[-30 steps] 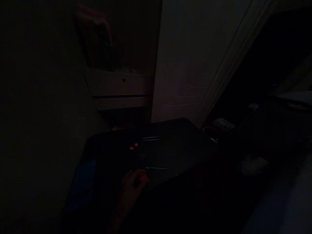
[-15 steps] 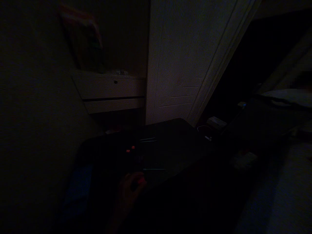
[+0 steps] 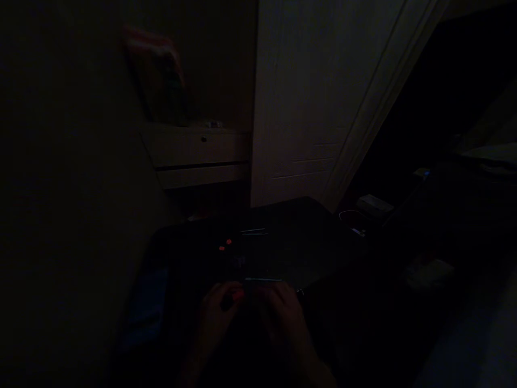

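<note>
The picture is very dark. My left hand (image 3: pixel 214 310) is closed, thumb and fingers pinching a small red piece (image 3: pixel 238 295) over the near part of a dark table (image 3: pixel 299 237). Close beside it on the right is my right hand (image 3: pixel 286 310), its fingers bent inward; whatever is in them is lost in the dark. Just beyond both hands lies a thin, pale screwdriver-like tool (image 3: pixel 263 279). Farther off are two small orange-red pieces (image 3: pixel 222 248), a dim greyish small part (image 3: pixel 239 261) and a pair of slender metal rods (image 3: pixel 253 234).
A bluish flat rectangle (image 3: pixel 147 302) lies at the table's left. Behind the table stand a wooden drawer unit (image 3: pixel 181 153) and a pale panel (image 3: pixel 307 108). A whitish box (image 3: pixel 375 206) and a cable (image 3: pixel 349 212) are beyond the right edge.
My right hand has come into view beside the left. The left hand still holds the red piece. The view has shifted slightly, moving the scene rightward, and looks darker.
</note>
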The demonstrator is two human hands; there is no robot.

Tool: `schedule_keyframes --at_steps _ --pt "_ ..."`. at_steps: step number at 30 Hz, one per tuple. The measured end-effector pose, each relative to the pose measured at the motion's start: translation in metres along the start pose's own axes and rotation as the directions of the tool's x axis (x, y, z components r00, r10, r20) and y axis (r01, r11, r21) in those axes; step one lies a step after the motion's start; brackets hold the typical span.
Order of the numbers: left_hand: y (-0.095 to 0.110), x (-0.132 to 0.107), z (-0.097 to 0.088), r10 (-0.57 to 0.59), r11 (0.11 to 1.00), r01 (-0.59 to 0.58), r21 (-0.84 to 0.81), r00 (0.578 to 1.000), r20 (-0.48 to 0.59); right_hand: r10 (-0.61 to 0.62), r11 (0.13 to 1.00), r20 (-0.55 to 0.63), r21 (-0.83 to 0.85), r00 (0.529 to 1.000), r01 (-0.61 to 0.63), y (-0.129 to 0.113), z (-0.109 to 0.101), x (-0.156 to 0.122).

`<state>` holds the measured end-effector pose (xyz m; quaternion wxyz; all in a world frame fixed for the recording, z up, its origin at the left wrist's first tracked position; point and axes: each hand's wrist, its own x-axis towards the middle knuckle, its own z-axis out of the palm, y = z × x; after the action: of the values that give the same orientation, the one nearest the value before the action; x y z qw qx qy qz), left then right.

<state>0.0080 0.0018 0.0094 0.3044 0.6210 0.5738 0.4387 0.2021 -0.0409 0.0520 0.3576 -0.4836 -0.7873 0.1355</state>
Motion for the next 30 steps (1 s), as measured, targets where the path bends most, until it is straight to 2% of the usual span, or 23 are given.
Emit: schedule_keyframes --at_steps 2,5,9,12,14,16,17,18,19,20,23,26,30 --pt "0.001 0.0 -0.001 0.027 0.999 -0.027 0.02 0.999 -0.018 0.063 0.982 -0.027 -0.177 0.998 -0.067 0.032 0.001 0.017" --pt "0.001 0.0 -0.003 0.103 0.992 -0.101 0.07 0.994 -0.03 0.111 0.933 0.028 -0.347 0.993 -0.095 0.062 0.009 0.025" --pt "0.002 0.0 -0.005 0.197 0.975 -0.197 0.098 0.98 0.013 0.105 0.908 0.063 -0.414 0.992 -0.07 0.073 0.02 0.022" --pt "0.003 -0.001 -0.007 0.167 0.983 -0.167 0.072 0.986 0.004 0.125 0.9 0.036 -0.424 0.991 -0.099 0.07 0.02 0.018" --pt "0.003 -0.001 -0.008 0.088 0.996 -0.088 0.027 0.996 0.004 0.16 0.929 -0.048 -0.329 0.986 -0.167 0.063 0.017 0.013" --pt "0.002 -0.002 -0.009 -0.007 0.999 0.008 -0.04 1.0 0.015 0.244 0.963 -0.132 -0.088 0.961 -0.256 0.052 0.016 0.006" --pt "0.002 -0.002 -0.01 -0.045 0.996 0.046 -0.076 0.999 0.018 0.306 0.951 -0.099 0.082 0.947 -0.299 0.045 0.016 0.001" --pt "0.001 -0.002 -0.01 -0.071 0.992 0.073 -0.106 0.997 0.02 0.369 0.903 -0.023 0.246 0.929 -0.352 0.038 0.018 -0.003" --pt "0.0 -0.002 -0.009 -0.086 0.988 0.087 -0.126 0.996 0.017 0.401 0.843 0.068 0.364 0.913 -0.397 0.031 0.02 -0.007" --pt "0.0 -0.002 -0.008 -0.089 0.987 0.09 -0.13 0.996 0.01 0.42 0.8 0.104 0.425 0.901 -0.422 0.025 0.024 -0.01" --pt "0.001 -0.002 -0.005 -0.048 0.998 0.047 -0.039 0.998 -0.03 0.441 0.746 0.11 0.506 0.891 -0.432 0.011 0.035 -0.014" --pt "0.005 -0.002 -0.005 0.043 0.995 -0.038 0.089 0.998 -0.055 0.48 0.707 0.09 0.55 0.873 -0.445 0.004 0.04 -0.013" --pt "0.006 -0.001 -0.008 0.146 0.985 -0.141 0.103 0.988 -0.045 0.517 0.686 0.048 0.575 0.854 -0.447 0.001 0.04 -0.009"
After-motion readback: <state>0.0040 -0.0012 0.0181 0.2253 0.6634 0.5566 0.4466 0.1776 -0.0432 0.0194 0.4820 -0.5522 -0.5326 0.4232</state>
